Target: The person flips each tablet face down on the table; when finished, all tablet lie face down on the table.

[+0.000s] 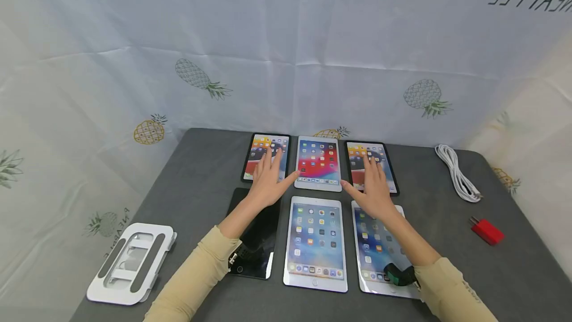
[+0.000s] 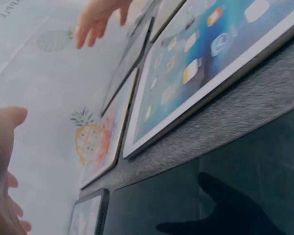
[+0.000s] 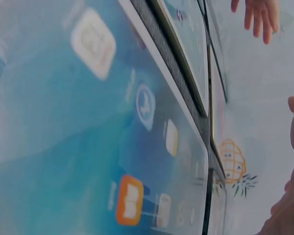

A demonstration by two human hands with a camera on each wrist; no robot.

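Observation:
Six tablets lie in two rows. My left hand (image 1: 266, 183) is spread over the back-left black-framed tablet (image 1: 261, 144), fingers extended. My right hand (image 1: 373, 190) is likewise spread over the back-right black-framed tablet (image 1: 388, 173). Both wrist views show the hands raised above the screens, holding nothing. Between them lies a white tablet (image 1: 318, 160) with a red and blue screen. In front are a dark-screened black tablet (image 1: 264, 232) under my left forearm, a lit white tablet (image 1: 316, 242) in the middle, and another white tablet (image 1: 368, 247) partly hidden by my right forearm.
A white folding stand (image 1: 156, 262) lies at the left of the grey table (image 1: 196, 188). To the right are a coiled white cable (image 1: 460, 175) and a red charger plug (image 1: 487, 231). A pineapple-print cloth (image 1: 295, 39) hangs behind the table.

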